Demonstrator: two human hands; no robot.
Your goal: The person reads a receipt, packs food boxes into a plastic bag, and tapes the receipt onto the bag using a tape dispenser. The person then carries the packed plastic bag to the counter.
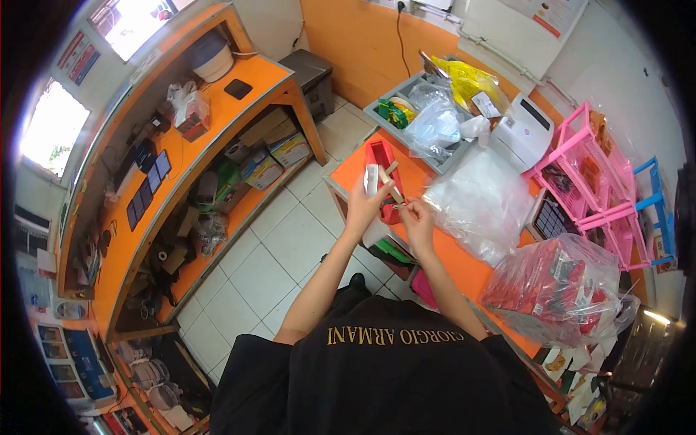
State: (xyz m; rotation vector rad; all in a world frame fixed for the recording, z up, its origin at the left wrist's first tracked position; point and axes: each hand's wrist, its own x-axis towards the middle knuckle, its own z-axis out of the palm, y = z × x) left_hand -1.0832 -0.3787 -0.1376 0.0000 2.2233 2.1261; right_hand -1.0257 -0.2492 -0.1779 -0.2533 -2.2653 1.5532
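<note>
My left hand (365, 206) is closed around a small white box-like object (372, 180), held over the orange table's near corner. Beside it, a tan strip-like piece (391, 185) slants down toward my other hand; its kind is unclear. The fingers of my right hand (419, 223) are pinched together at the strip's lower end, near a small pale bit too tiny to name. Behind and under both hands lies a long red object (378, 153) on the table, partly covered by them.
Right of my hands are a clear plastic bag (478, 199), a grey tray (453, 161) of packets, a white machine (522, 134), pink racks (591, 170) and a wrapped red bundle (554, 286). A curved orange counter (250, 72) stands left across the tiled floor (272, 243).
</note>
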